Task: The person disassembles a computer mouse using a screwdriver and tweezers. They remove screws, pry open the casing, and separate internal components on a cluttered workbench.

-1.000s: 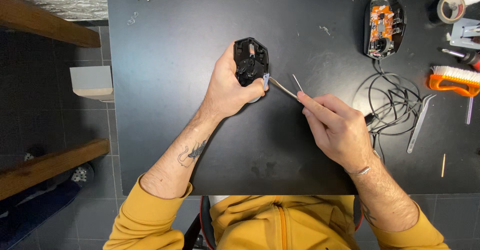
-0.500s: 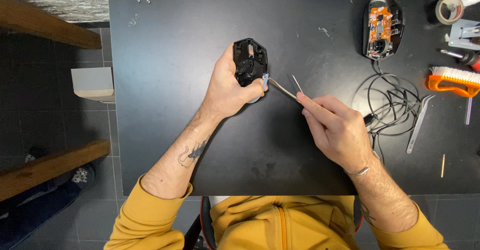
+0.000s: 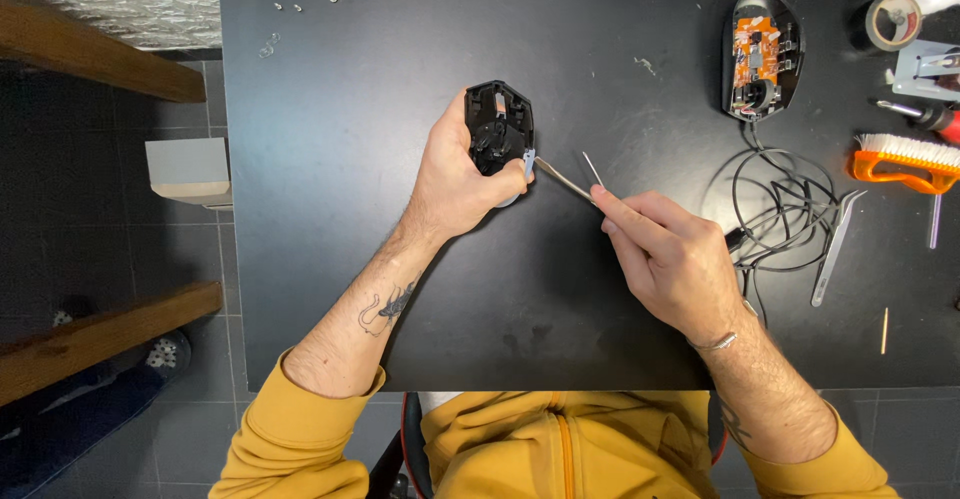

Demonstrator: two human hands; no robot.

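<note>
left hand (image 3: 455,184) clamps black mouse shell (image 3: 498,125); right hand (image 3: 675,259) pinches tweezers (image 3: 562,179), tips at shell's 5 o'clock; slip may fling small part.

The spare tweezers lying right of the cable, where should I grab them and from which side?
Take the tweezers at the wide joined lower end, coming from above and the right. They lie flat and slanted, points up by the orange brush, cable crowding their left.
</note>
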